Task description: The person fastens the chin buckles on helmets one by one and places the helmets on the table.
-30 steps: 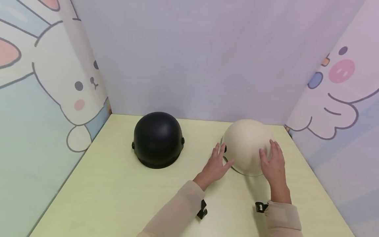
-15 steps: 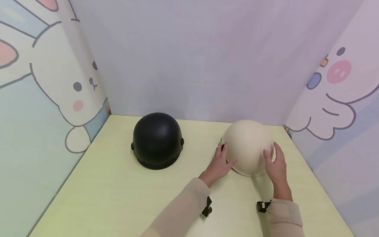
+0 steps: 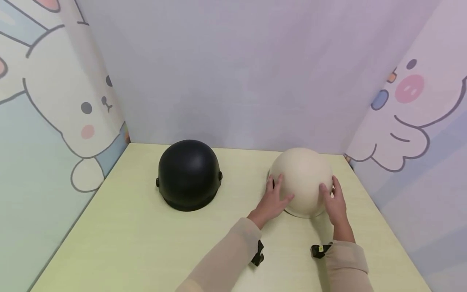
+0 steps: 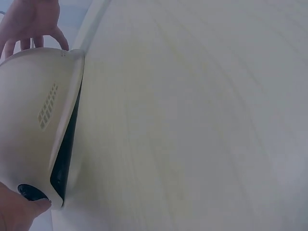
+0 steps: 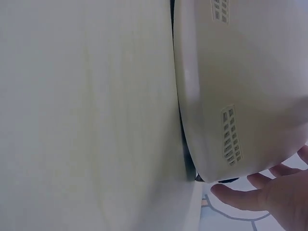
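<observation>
A pale yellow-green table (image 3: 146,243) carries a matte black dome helmet (image 3: 189,174) toward its far left corner and a cream dome helmet (image 3: 300,178) near its far right corner. The left hand (image 3: 271,200) and right hand (image 3: 333,200) lie against the cream helmet's sides with fingers spread, clasping nothing.

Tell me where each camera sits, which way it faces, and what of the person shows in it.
Head: worn high, looks forward and down at the table; the black helmet and both sleeved arms show.
Left wrist: low, looks along the tabletop at the cream helmet; the left hand shows at the bottom corner.
Right wrist: low, looks at the helmet's rim; the right hand shows.
Shared: all three see the cream helmet, with a hand on either side.
</observation>
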A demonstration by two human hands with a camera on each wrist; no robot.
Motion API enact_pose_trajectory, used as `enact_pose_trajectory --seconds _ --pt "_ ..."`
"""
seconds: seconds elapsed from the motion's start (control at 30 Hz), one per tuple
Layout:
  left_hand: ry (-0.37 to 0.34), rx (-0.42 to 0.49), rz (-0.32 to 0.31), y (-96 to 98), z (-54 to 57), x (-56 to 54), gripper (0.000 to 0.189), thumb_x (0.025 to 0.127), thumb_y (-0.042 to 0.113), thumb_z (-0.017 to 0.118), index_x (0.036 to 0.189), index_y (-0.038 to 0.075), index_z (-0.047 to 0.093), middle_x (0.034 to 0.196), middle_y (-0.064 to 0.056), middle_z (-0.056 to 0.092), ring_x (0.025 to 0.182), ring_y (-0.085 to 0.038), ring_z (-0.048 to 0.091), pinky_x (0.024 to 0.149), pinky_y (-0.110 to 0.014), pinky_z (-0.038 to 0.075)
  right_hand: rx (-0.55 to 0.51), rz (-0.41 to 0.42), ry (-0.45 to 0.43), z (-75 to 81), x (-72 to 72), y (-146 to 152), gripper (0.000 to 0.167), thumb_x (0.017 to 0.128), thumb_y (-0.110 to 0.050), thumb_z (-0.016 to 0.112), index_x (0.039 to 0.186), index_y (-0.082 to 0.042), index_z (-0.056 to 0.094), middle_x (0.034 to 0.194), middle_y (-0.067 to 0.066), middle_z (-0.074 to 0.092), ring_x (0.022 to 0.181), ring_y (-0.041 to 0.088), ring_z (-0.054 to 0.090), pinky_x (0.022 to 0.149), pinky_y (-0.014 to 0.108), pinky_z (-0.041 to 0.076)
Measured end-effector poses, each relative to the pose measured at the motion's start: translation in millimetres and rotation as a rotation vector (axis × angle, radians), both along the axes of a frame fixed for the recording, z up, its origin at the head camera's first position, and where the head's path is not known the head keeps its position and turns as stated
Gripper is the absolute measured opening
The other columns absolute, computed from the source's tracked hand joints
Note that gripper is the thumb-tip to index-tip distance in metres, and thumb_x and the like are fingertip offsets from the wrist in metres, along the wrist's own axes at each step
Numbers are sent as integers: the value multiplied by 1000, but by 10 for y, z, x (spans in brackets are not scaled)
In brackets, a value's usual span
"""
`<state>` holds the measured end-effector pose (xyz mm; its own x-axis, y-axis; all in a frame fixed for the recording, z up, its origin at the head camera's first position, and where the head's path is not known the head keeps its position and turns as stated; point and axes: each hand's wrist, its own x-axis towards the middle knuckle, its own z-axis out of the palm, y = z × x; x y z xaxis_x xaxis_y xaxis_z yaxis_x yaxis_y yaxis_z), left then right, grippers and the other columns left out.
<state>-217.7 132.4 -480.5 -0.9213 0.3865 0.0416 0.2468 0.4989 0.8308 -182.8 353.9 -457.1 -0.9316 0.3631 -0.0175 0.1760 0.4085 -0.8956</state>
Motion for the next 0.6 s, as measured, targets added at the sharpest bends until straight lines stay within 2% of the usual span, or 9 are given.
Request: enact_pose_trajectory --seconds 0.13,0.33,0.6 --pt "-12 43 9 25 -24 -27 79 94 63 47 155 43 0 162 -10 -8 136 -41 32 97 -54 41 -65 34 17 -17 -28 13 80 99 -50 46 158 -26 -2 162 9 -4 144 38 3 107 62 15" --pt "-18 64 13 39 -31 -54 79 94 62 49 154 45 0 162 -8 -8 136 -42 31 97 -56 39 -176 79 42 -46 -49 34 78 101 -43 46 157 -30 -7 161 7 -10 144 38 -1 105 66 15" --pt "-11 81 9 81 -15 -53 83 93 58 54 155 43 1 162 -7 -7 141 -41 19 98 -60 36 -178 37 22 -31 -49 -9 81 99 -47 50 157 -32 -3 161 12 -5 142 42 7 104 67 18"
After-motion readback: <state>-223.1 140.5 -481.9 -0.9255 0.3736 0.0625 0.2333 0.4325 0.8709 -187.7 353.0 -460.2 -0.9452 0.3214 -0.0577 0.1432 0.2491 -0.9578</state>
